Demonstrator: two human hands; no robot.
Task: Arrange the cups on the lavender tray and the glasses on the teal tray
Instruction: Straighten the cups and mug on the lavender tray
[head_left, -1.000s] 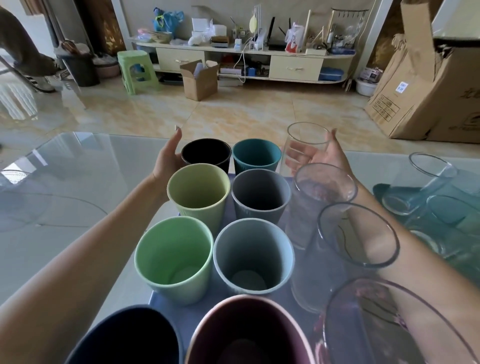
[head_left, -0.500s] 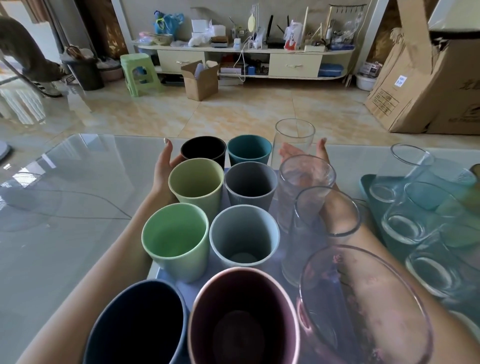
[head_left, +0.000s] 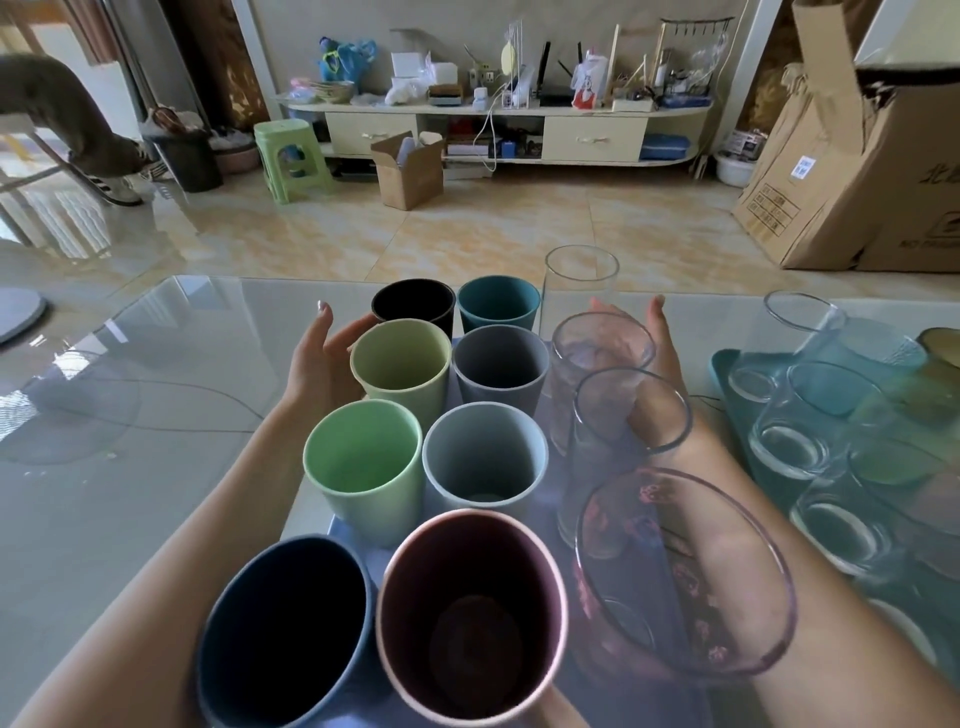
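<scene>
— How many cups have you got in front of you?

— You have eight cups on the lavender tray (head_left: 311, 525), in two columns: black cup (head_left: 413, 304), teal cup (head_left: 497, 302), olive cup (head_left: 401, 359), dark grey cup (head_left: 500, 366), green cup (head_left: 363, 462), pale grey cup (head_left: 483, 460), navy cup (head_left: 284, 631) and maroon cup (head_left: 470, 616).

— And glasses?

— Four clear glasses stand in a line along that tray's right side (the nearest glass (head_left: 685, 577) fills much of the view). More glasses crowd the teal tray (head_left: 722, 364) to the right; the blur stops you counting them.

— Your hands?

— Your left hand (head_left: 317, 364) sits just beside the olive cup, fingers spread and curled, gripping nothing. Your right hand (head_left: 644, 343) lies behind the glasses, fingers extended, palm inward; you hold nothing there either.
</scene>
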